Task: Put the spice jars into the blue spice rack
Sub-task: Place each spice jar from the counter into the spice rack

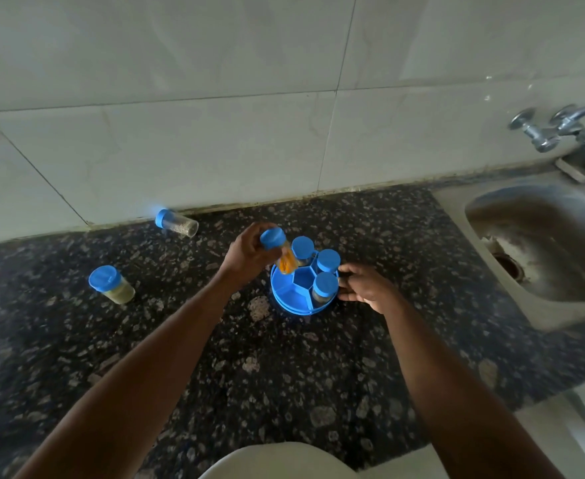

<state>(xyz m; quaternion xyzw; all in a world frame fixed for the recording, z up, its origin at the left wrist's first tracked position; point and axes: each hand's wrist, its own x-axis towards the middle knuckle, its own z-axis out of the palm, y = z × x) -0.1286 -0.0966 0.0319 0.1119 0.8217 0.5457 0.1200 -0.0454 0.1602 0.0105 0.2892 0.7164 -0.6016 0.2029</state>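
The round blue spice rack [289, 295] stands on the dark granite counter. Three blue-lidded jars sit upright in its far and right slots, one of them at the right front [324, 286]. My left hand [246, 252] grips a jar of orange spice [280, 252], tilted, its base over the rack's left far slot. My right hand [365, 286] holds the rack's right rim. A jar of pale spice [111, 284] stands upright on the counter to the left. Another jar with dark grains [177, 223] lies on its side near the wall.
A steel sink [539, 243] is set into the counter at the right, with a metal tap [557, 131] above it. A tiled wall rises behind the counter. A white rounded object [277, 461] is at the bottom edge.
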